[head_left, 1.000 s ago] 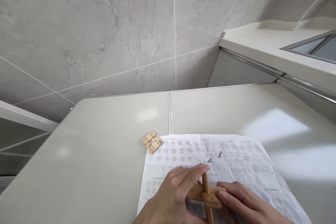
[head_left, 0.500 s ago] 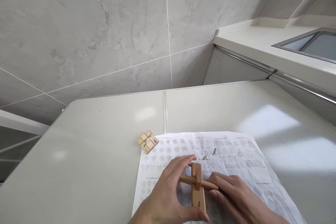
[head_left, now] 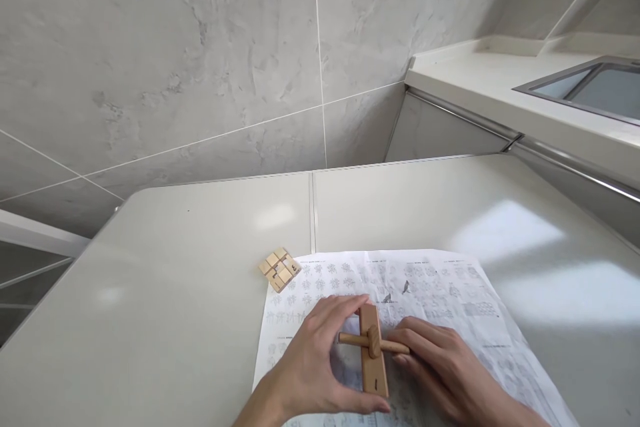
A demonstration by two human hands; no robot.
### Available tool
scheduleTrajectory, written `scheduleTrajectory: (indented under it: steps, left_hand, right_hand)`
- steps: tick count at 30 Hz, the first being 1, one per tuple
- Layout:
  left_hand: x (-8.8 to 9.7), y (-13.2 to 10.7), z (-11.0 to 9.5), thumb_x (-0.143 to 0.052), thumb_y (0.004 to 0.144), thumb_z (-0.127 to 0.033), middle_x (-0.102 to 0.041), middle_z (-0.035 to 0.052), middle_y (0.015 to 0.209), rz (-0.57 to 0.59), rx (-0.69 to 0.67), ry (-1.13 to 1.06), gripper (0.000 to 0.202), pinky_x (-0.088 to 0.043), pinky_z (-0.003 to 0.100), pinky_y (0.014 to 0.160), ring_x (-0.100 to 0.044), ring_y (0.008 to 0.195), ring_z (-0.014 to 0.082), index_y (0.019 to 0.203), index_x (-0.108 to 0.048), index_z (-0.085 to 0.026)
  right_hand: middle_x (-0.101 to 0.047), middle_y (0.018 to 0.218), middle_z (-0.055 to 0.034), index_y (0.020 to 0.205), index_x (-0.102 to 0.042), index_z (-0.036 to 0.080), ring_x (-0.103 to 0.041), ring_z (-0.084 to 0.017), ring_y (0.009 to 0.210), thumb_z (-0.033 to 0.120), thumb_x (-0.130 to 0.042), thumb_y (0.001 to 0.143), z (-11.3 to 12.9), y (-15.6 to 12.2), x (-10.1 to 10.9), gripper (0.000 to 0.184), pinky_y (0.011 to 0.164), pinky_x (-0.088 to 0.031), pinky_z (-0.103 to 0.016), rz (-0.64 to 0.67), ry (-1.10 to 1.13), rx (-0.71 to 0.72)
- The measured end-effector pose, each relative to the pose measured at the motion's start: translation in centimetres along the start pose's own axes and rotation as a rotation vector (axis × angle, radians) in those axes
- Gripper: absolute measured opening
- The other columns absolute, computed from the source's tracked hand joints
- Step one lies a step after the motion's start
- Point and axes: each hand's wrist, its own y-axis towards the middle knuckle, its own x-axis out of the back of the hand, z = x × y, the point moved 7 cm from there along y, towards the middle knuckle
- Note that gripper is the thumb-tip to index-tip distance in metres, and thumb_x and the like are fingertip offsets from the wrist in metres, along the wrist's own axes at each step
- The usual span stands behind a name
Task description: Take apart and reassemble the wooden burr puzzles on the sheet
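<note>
Findings: small square cluster of pale wooden blocks (head_left: 279, 269) lies on the pale grey desk (head_left: 200, 260), touching the printed white paper sheet (head_left: 450, 300). My left hand (head_left: 315, 363) spans the flat brown wooden bar crossed by a round dowel (head_left: 373, 363), its grip pinching the bar's ends. My right hand (head_left: 440, 367) pinches the dowel's tip. Advice: hold the bar flat on the sheet and use light pressure.

Hands: two, left hand (head_left: 311, 368) and right hand (head_left: 445, 368)
Wooden cross (head_left: 374, 361): one
Block puzzle (head_left: 279, 268): one
Sheet (head_left: 450, 297): one
</note>
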Motion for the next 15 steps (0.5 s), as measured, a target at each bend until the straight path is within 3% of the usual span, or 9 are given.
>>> scheduleTrajectory:
  steps: [5,11,15]
  left_hand:
    - [-0.05,0.0,-0.06,-0.095,0.064,-0.062,-0.063,0.0121,0.145,-0.017,-0.027,0.043,0.106,-0.053,0.054,0.112,-0.06,0.133,0.0369,0.154,-0.047,-0.032]
    - [-0.03,0.09,-0.22,-0.096,0.065,-0.059,-0.065,0.011,0.14,-0.03,-0.049,0.071,0.104,-0.055,0.051,0.108,-0.064,0.127,0.0352,0.152,-0.047,-0.032]
    - [0.02,0.17,-0.46,-0.095,0.065,-0.059,-0.067,0.0103,0.136,-0.037,-0.072,0.074,0.102,-0.055,0.05,0.108,-0.066,0.124,0.034,0.15,-0.047,-0.032]
  right_hand:
    - [-0.073,0.097,-0.0052,0.126,-0.065,0.026,-0.072,-0.02,0.08,0.021,-0.045,0.11,-0.08,-0.02,0.15,0.026,0.069,-0.056,-0.029,-0.024,0.009,0.01]
    - [-0.072,0.088,-0.0031,0.116,-0.061,0.025,-0.07,-0.019,0.07,0.019,-0.05,0.108,-0.52,-0.54,0.24,0.015,0.062,-0.053,-0.028,-0.111,-0.036,0.03]
    - [-0.073,0.087,-0.0033,0.117,-0.061,0.025,-0.071,-0.019,0.071,0.016,-0.048,0.108,-0.35,-0.64,0.23,0.017,0.061,-0.053,-0.027,-0.12,-0.031,0.075]
